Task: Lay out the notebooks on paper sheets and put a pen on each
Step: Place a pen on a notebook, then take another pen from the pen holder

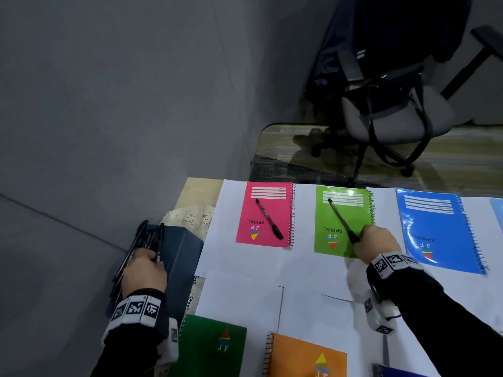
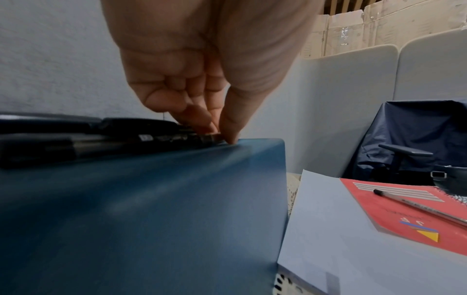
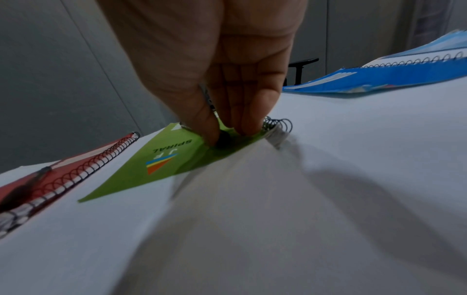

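Note:
A pink notebook [image 1: 265, 214] lies on white paper [image 1: 226, 240] with a black pen [image 1: 269, 219] across it. To its right a light green notebook [image 1: 340, 221] carries a second pen [image 1: 341, 219], whose near end my right hand [image 1: 375, 243] pinches against the cover [image 3: 177, 157]. A blue notebook [image 1: 438, 229] lies further right with no pen on it. My left hand [image 1: 144, 270] grips a pen from several black pens [image 1: 144, 240] on a dark blue box [image 1: 179, 257]; in the left wrist view thumb and fingers [image 2: 227, 127] close on one pen [image 2: 177, 137].
A dark green notebook [image 1: 212, 346] and an orange one [image 1: 307, 357] lie at the near edge on more sheets. A lace cloth [image 1: 190, 217] shows under the paper. An office chair [image 1: 394, 115] stands beyond the table, a grey partition [image 1: 109, 104] to the left.

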`<state>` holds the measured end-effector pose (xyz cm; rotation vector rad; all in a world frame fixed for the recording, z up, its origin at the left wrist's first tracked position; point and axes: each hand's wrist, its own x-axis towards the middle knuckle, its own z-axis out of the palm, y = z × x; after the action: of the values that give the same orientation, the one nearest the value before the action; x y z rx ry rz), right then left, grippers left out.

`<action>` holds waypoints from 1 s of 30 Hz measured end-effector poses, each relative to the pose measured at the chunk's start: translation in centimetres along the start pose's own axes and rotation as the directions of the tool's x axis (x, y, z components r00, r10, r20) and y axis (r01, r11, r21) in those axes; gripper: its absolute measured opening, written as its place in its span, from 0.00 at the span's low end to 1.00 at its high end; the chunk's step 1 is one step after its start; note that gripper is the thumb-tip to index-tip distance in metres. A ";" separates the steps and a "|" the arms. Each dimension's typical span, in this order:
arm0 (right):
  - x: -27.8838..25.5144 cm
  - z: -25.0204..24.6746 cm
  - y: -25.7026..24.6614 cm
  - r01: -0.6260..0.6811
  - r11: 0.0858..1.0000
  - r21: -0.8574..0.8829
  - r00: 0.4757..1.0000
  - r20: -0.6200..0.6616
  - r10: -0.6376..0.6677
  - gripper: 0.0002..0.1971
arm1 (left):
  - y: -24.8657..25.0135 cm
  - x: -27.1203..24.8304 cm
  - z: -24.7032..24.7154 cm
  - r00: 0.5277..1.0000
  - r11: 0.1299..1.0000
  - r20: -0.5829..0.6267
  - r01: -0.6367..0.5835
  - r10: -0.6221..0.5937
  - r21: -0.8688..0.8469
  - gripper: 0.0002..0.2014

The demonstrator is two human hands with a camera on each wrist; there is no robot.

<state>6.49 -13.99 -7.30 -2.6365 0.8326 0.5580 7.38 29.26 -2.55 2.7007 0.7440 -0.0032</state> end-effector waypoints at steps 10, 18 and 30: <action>-2.3 -1.5 -0.3 0.197 0.972 0.128 0.976 -0.123 -0.181 0.14 | 5.2 -2.9 -0.7 0.965 0.965 0.011 -0.262 0.262 0.014 0.10; -6.3 -4.3 -2.4 0.470 0.786 0.401 0.882 -0.186 -0.433 0.05 | 12.4 -9.7 2.6 0.813 0.817 0.097 -0.562 0.574 -0.130 0.08; -9.1 -6.0 5.4 0.324 0.846 0.424 0.929 0.029 -0.370 0.04 | 20.5 -17.2 7.3 0.548 0.574 0.176 -0.801 0.818 -0.169 0.08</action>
<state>-2.01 -16.30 1.09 -2.2615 0.3673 0.3734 3.40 1.84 -1.30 2.6367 -0.6310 -0.0728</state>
